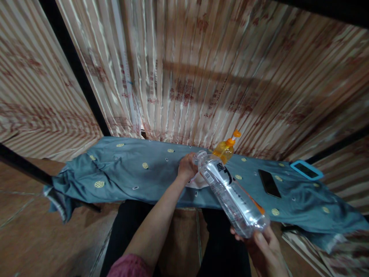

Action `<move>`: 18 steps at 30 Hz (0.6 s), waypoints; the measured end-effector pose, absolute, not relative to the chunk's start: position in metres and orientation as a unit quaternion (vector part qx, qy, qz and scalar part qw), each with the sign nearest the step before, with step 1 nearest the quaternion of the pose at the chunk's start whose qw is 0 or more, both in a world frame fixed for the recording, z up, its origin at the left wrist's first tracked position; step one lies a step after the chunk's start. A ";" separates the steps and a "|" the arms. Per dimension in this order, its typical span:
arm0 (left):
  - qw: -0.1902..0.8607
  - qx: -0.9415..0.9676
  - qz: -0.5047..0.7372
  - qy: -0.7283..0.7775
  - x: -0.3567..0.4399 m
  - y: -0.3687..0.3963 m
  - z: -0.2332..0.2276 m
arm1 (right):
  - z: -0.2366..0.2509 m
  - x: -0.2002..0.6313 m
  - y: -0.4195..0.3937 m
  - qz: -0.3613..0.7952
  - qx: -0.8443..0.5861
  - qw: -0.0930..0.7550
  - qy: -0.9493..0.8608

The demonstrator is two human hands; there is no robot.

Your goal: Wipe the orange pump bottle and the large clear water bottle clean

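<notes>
My right grip (266,246) holds the clear bottle (235,198) by its base, slanting over the near edge of the desk (155,182).
My left grip (187,168) curls at its neck, partly hidden; I cannot tell whether it is closed. An orange-topped pump bottle (223,151) sits just beyond, a phone (269,183) to the right.

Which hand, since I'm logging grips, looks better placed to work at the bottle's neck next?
Probably the left hand: it is at the neck end of the clear bottle, whereas the right hand holds the base end.
</notes>
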State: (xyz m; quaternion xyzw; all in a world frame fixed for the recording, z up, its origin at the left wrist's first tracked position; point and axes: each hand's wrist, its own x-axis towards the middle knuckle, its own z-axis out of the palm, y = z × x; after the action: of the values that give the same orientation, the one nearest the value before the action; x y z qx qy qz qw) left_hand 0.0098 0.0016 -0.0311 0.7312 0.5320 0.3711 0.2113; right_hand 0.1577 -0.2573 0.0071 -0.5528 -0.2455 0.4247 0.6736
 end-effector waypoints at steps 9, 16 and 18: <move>0.196 0.742 0.364 0.527 0.008 0.000 -0.030 | 0.008 0.156 -0.258 0.421 -0.556 0.672 -0.251; 0.201 0.745 0.360 0.524 0.008 0.001 -0.029 | 0.007 0.157 -0.258 0.418 -0.559 0.668 -0.256; 0.198 0.746 0.359 0.525 0.008 0.001 -0.029 | 0.007 0.157 -0.258 0.419 -0.563 0.667 -0.250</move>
State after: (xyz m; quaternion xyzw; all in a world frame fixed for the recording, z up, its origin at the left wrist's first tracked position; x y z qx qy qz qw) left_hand 0.0078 0.0008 -0.0291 0.7461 0.5246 0.3589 0.1983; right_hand 0.1570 -0.2582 0.0072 -0.5627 -0.2499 0.4190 0.6673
